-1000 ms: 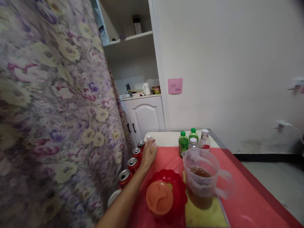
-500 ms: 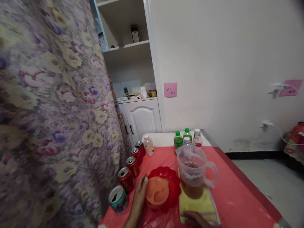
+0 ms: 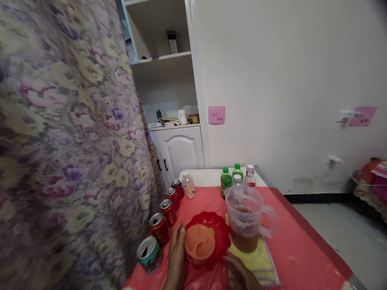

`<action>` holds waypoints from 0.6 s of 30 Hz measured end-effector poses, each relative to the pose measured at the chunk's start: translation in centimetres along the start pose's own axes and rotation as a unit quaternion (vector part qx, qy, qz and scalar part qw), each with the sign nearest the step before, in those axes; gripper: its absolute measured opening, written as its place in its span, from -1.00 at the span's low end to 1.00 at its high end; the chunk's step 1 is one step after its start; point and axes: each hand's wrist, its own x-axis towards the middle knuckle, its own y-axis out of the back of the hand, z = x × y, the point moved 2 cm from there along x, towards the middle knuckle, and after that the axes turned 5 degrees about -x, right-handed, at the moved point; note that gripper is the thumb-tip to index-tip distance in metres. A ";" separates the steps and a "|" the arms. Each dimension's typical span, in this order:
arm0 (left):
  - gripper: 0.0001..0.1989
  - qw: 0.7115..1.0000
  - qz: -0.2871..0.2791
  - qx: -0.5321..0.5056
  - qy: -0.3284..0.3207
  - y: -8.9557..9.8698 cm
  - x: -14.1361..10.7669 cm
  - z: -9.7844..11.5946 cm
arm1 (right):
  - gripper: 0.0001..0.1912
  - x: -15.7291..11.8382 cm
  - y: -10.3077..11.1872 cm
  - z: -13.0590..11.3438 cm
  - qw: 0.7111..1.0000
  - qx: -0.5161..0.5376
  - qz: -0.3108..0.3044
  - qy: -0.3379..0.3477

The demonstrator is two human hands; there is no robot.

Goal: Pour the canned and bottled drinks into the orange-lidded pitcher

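An orange bowl [image 3: 199, 243] with a curved divider sits in a red scalloped dish [image 3: 223, 237], toward the dish's left side. My left hand [image 3: 177, 251] is upright at the bowl's left edge, fingers extended and close together; whether it presses on the bowl is unclear. At the dish's lower right is my right hand [image 3: 238, 269], its fingers loosely apart, near the rim and over the yellow cloth [image 3: 263, 264]. A clear plastic pitcher [image 3: 246, 217] with brown liquid stands on that cloth, its handle to the right.
Several cans [image 3: 159, 228] line the table's left side, with a clear bottle [image 3: 188, 186] behind them. Several bottles [image 3: 226, 181] stand behind the pitcher. A floral curtain [image 3: 75, 161] hangs at left. Red sheeting [image 3: 302, 245] covers the table.
My right hand has moved up and left from the cloth's lower part to the dish's edge. My left hand stays beside the bowl. The view has shifted slightly.
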 end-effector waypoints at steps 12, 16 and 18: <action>-0.51 1.000 -0.014 -0.015 0.001 -0.9 -0.3 -0.1 | -0.23 0.6 0.2 1.3 1.000 -0.005 0.016 0.003; -0.51 1.000 -0.016 -0.012 -0.005 -0.2 -0.3 -0.7 | -0.16 0.1 -0.4 1.3 0.999 -0.022 0.027 -0.023; -0.49 1.000 -0.009 -0.007 -0.011 0.4 -0.1 -1.1 | -0.11 -0.2 -0.5 1.0 0.998 -0.018 0.024 -0.046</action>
